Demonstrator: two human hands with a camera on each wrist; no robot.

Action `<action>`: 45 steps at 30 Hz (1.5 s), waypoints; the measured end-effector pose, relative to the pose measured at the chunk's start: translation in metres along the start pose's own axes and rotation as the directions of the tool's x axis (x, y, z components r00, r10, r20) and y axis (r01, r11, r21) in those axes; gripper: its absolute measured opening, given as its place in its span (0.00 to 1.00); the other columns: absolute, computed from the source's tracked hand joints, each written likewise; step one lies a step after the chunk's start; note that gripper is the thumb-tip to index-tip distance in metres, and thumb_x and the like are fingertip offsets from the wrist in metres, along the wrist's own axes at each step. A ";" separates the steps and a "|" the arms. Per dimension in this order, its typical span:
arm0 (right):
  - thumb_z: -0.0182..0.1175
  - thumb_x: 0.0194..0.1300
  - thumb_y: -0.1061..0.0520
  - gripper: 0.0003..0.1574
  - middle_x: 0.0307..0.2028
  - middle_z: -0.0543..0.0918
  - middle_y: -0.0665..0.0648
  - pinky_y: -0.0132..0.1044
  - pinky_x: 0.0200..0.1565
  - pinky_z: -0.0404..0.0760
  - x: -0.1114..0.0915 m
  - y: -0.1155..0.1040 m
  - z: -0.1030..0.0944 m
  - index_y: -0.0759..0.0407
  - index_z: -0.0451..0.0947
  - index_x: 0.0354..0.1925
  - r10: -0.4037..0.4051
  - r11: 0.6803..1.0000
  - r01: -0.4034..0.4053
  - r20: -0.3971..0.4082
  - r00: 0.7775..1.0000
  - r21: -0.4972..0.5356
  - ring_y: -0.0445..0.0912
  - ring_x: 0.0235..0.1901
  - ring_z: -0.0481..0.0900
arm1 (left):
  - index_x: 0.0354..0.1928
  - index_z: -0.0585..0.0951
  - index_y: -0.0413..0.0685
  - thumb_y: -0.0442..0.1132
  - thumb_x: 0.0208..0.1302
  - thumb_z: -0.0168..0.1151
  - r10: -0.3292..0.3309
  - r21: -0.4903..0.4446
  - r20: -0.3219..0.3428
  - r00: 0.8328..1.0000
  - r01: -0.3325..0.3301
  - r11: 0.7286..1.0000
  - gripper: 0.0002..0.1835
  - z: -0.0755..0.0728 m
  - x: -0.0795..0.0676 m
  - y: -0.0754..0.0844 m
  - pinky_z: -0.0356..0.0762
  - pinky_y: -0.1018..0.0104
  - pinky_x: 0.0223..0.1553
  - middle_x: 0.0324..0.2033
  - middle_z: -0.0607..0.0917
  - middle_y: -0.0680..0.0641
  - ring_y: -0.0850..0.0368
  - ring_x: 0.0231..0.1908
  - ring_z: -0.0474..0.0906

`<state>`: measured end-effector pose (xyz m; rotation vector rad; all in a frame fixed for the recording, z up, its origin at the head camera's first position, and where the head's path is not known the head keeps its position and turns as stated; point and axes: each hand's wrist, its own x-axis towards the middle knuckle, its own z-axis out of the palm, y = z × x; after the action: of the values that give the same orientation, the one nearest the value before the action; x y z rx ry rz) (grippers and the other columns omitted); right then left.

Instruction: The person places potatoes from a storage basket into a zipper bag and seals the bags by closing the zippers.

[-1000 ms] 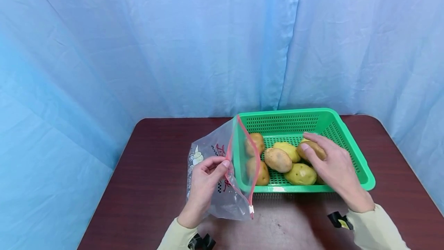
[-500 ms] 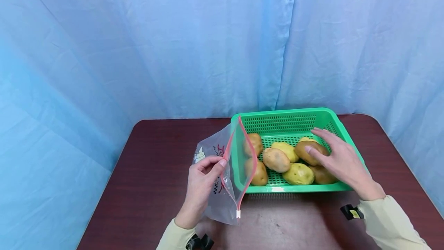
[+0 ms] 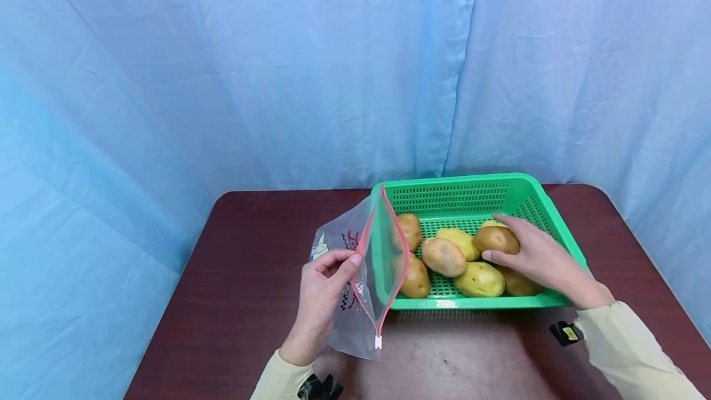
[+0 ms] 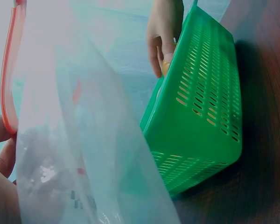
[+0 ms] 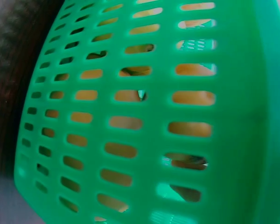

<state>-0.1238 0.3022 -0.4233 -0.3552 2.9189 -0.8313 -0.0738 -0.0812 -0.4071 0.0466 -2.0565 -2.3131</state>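
My left hand (image 3: 322, 301) pinches the red zip edge of a clear plastic zip bag (image 3: 352, 326), whose mouth gapes toward the basket. A white slider hangs at the bag's lower corner. In the left wrist view, the bag (image 4: 84, 154) covers much of the foreground. My right hand (image 3: 547, 261) reaches into the green basket (image 3: 450, 187) and grips a brown potato (image 3: 496, 239), thumb on the near side and fingers on the far side. Around it lie several more potatoes, among them a yellowish potato (image 3: 480, 279). The right wrist view shows only the basket's slotted wall (image 5: 233, 140), hiding the hand.
The dark red wooden table (image 3: 244, 264) carries the basket near its back edge. Light blue curtains (image 3: 333, 79) hang behind and at both sides. Through the bag, part of the basket's left end and the potatoes there show.
My right hand has come down from above the potatoes, its fingers and thumb closing round the brown one. The bag's slider corner has swung left; my left hand keeps its pinch.
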 end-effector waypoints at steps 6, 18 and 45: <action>0.72 0.66 0.41 0.51 0.63 0.76 0.70 0.61 0.49 0.76 0.001 0.007 0.001 0.67 0.65 0.73 -0.034 0.999 0.034 0.004 0.999 -0.038 0.63 0.55 0.77 | 0.43 0.87 0.32 0.33 0.67 0.69 -0.008 -0.005 0.003 1.000 0.008 1.000 0.08 0.002 0.001 -0.001 0.76 0.69 0.34 0.30 0.84 0.49 0.60 0.30 0.77; 0.70 0.65 0.36 0.49 0.60 0.78 0.69 0.55 0.40 0.79 -0.010 -0.013 -0.006 0.64 0.68 0.71 0.007 0.999 -0.012 -0.134 0.991 -0.031 0.60 0.48 0.79 | 0.44 0.87 0.32 0.34 0.67 0.69 -0.022 -0.047 -0.018 1.000 0.021 0.999 0.10 0.006 0.004 -0.001 0.77 0.70 0.35 0.31 0.83 0.48 0.58 0.31 0.77; 0.72 0.66 0.43 0.41 0.54 0.84 0.55 0.46 0.40 0.82 -0.013 -0.149 0.006 0.47 0.70 0.72 -0.017 0.945 0.135 -0.368 0.929 0.297 0.48 0.43 0.82 | 0.47 0.86 0.32 0.34 0.68 0.69 -0.042 -0.128 -0.061 0.997 0.034 0.991 0.12 0.012 0.011 -0.005 0.83 0.68 0.38 0.32 0.83 0.48 0.60 0.31 0.78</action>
<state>-0.0807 0.1790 -0.3489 -0.3181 3.0250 -1.5045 -0.0850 -0.0695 -0.4106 0.1541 -1.8919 -2.4253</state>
